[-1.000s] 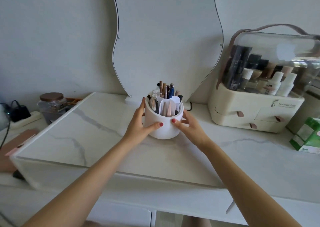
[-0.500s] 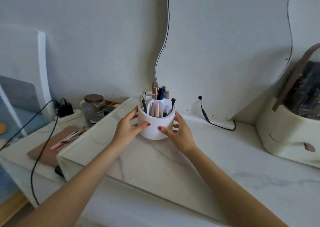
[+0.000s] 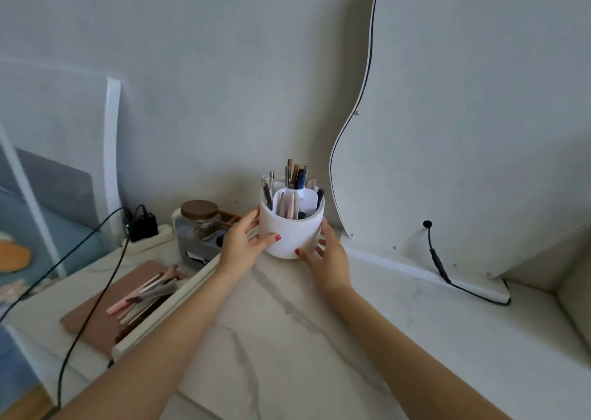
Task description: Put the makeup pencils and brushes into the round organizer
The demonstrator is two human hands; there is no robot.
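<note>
Two hands fill the middle of my view, but the biggest thing I see is the wavy-edged panel (image 3: 473, 131) leaning against the wall on the right side of the frame, with a black cable (image 3: 438, 261) plugged into it low down. Below it the marble counter (image 3: 287, 339) spreads across the lower half. At the lower left sits a brown mat (image 3: 96, 320) on a lower surface, with a loose bunch of brushes (image 3: 144, 295) lying across it. Just above the mat is a glass jar (image 3: 200, 219) with a brown lid, and a black plug (image 3: 144, 224) beside it.

At centre frame the white round organizer (image 3: 292, 227) stands upright on the counter, with pencils (image 3: 295, 175) and brushes poking out of its compartments. My left hand (image 3: 243, 243) grips its left side, fingers curled round the wall, thumb on the front. My right hand (image 3: 329, 259) holds the right side the same way.
</note>
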